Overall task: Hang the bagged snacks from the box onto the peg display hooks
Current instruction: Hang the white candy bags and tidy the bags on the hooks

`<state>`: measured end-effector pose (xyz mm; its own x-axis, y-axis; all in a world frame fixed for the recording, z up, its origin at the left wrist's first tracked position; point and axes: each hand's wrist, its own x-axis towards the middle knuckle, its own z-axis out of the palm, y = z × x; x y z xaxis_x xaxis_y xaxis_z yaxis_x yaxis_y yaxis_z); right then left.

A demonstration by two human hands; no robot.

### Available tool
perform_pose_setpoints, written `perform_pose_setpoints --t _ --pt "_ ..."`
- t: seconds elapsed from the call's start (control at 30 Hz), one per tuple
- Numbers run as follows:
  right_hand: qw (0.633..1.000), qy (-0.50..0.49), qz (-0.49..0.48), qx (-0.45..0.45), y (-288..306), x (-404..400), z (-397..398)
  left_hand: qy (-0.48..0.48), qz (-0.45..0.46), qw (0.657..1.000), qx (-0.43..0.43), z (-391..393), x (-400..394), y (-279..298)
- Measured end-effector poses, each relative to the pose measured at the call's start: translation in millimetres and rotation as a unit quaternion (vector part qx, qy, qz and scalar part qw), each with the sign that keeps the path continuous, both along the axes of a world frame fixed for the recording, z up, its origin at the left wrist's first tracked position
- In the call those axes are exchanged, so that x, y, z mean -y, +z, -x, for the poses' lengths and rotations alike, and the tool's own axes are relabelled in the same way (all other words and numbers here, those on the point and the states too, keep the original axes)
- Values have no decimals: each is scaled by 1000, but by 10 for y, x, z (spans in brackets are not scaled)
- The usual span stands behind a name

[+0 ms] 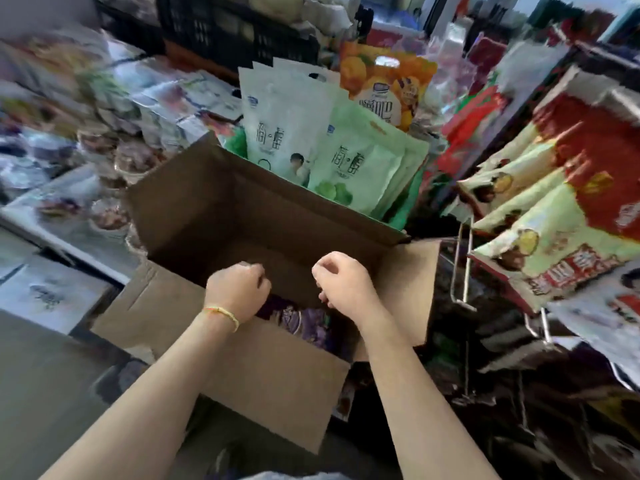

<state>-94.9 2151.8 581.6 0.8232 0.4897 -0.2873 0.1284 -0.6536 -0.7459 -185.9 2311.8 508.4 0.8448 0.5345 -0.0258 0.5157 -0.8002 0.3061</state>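
Note:
An open cardboard box [221, 209] stands in front of me, its flaps folded outward. Inside, at the near wall, lie purple bagged snacks [301, 322], partly hidden by my hands. My left hand [237, 291], with a thin bracelet on the wrist, hovers over the box with its fingers curled under; I see nothing in them. My right hand [341, 285] is beside it, also curled into a loose fist with nothing visible in it. To the right, metal peg display hooks [462, 271] stick out, carrying red-and-green snack bags [554, 237].
White and green bags [311, 140] and an orange bag [384, 84] stand upright behind the box. Packaged goods [114, 109] crowd the shelves on the left. A black crate [221, 29] sits at the back. The view is blurred by motion.

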Motion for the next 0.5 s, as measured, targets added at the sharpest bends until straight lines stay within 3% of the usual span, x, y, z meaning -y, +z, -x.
perform_pose_setpoints --t 0.1,0.33,0.5 --pt "996 10 92 -11 -440 -390 -178 -29 24 997 -71 -3 -116 -174" --pt "956 46 261 -127 -1472 -750 -494 -2 61 996 -61 -127 -177 -346" --pt "913 108 362 -157 -1971 -629 -565 -12 61 997 -49 -168 -174 -392"
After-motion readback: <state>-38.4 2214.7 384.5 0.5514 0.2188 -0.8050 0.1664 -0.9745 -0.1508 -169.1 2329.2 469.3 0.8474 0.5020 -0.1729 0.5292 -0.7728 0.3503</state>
